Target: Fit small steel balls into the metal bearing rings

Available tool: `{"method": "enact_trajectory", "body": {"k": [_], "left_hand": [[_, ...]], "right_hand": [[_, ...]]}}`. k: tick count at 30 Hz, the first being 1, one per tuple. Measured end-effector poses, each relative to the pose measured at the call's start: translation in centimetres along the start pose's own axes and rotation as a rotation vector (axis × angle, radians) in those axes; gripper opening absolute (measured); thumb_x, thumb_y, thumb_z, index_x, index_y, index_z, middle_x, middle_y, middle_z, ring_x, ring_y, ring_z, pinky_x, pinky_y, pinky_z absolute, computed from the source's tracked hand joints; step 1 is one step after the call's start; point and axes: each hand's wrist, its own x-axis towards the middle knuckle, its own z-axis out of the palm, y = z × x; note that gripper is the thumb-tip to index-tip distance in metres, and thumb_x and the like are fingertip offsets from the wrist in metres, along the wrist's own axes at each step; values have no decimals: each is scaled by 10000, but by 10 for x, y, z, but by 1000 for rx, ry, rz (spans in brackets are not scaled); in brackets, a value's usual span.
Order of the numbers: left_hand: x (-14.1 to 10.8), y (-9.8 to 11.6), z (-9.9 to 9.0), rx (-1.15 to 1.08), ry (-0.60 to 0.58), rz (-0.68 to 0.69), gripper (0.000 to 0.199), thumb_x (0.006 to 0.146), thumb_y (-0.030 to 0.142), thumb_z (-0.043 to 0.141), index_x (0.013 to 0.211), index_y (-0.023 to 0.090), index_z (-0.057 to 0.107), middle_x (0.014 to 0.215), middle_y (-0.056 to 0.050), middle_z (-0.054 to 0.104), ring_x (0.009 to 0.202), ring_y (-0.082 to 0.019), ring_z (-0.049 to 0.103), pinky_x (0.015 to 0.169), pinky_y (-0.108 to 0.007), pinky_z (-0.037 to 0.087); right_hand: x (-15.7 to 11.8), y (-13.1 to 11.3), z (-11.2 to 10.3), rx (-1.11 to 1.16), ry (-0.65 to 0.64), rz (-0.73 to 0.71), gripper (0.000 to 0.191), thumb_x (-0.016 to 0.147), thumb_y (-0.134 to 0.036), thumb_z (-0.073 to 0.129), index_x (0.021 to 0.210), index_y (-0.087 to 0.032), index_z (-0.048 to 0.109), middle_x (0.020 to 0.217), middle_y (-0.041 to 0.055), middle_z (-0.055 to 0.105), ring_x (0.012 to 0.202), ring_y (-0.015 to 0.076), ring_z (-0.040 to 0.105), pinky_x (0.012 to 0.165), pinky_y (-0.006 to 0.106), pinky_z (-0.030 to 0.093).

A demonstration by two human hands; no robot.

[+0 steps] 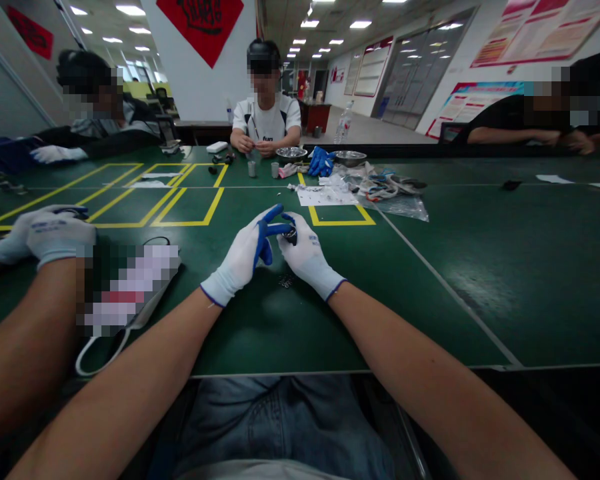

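Both my hands wear white gloves with blue-coated palms and fingers. My right hand (305, 250) is closed around a small dark round part (291, 235) with a shiny rim, held just above the table; the fingers hide most of it. Alongside, my left hand (247, 247) has its fingers stretched out and apart, their tips reaching to the part and the right fingers. Whether the left fingertips press on the part I cannot tell. Below the hands, a little heap of tiny metal pieces (286, 281) lies on the green table (300, 333).
At left are a co-worker's gloved hands (55, 233) and a white pouch (135, 287) with a strap. Farther back stand metal cups (251, 169), metal bowls (350, 158), blue gloves (321, 162), and a plastic bag (405, 205). Co-workers sit around the table.
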Motion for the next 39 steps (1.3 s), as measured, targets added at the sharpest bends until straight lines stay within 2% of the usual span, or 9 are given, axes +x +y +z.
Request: {"method": "enact_trajectory", "body": {"k": [2,4,7,11,13,18,23,31,39], "left_hand": [[-6,2,1,150,-26,88,767,1003,666,472,1579,162,520,1219,-150,788,659,-170,680,633,-288,556],[-9,3,0,292,-56,180,714,1011,590,480,1579,159,526,1265,-149,778,915,-246,760,841,-340,603],[-9,1,0,445,-118,287,673,1015,465,469,1613,159,480,1430,-156,706,1236,-298,717,1089,-407,546],[-7,-4,1,583,-193,350,715,1003,390,480,1667,144,381,1633,-164,524,1426,-310,601,1204,-436,468],[-7,-4,1,625,-214,352,724,1003,370,477,1676,133,358,1663,-168,479,1476,-314,551,1224,-439,448],[-7,1,2,735,-218,313,714,1000,361,470,1673,149,363,1577,-167,587,1382,-319,637,1154,-452,508],[-6,8,4,830,-179,264,658,1007,398,457,1622,163,459,1430,-158,709,1231,-321,729,1068,-434,561],[-5,15,6,925,-160,199,663,1026,452,411,1595,123,496,1349,-185,748,1170,-348,756,1034,-479,579],[-5,15,7,1018,-147,209,595,1026,435,426,1535,169,581,1257,-139,795,1083,-310,787,962,-430,606]], "right_hand": [[0,2,0,4,6,4,504,809,-113,629,1306,-193,605,1313,151,725,1238,298,691,1135,524,534],[1,4,1,8,3,12,556,779,-99,635,1325,-194,595,1326,151,720,1241,308,688,1126,536,539],[1,8,1,0,-3,23,584,764,-102,621,1342,-175,588,1321,159,714,1225,314,692,1112,530,549],[3,12,-1,-3,-10,32,557,790,-112,572,1341,-184,598,1281,137,716,1192,289,696,1115,509,552],[3,13,-1,7,-17,36,576,788,-97,546,1357,-178,594,1282,136,712,1194,284,692,1117,513,551],[1,15,0,5,-16,27,642,767,-61,542,1398,-170,587,1298,139,707,1219,296,680,1116,539,552],[1,16,3,43,-15,27,664,783,-55,547,1427,-210,573,1341,116,704,1263,294,670,1139,542,539],[1,17,1,-10,-26,-33,668,798,-78,591,1461,-155,568,1450,162,661,1352,308,634,1219,522,476],[1,23,1,12,-39,-74,578,848,-124,602,1422,-190,616,1459,134,671,1375,304,627,1249,536,443]]}}
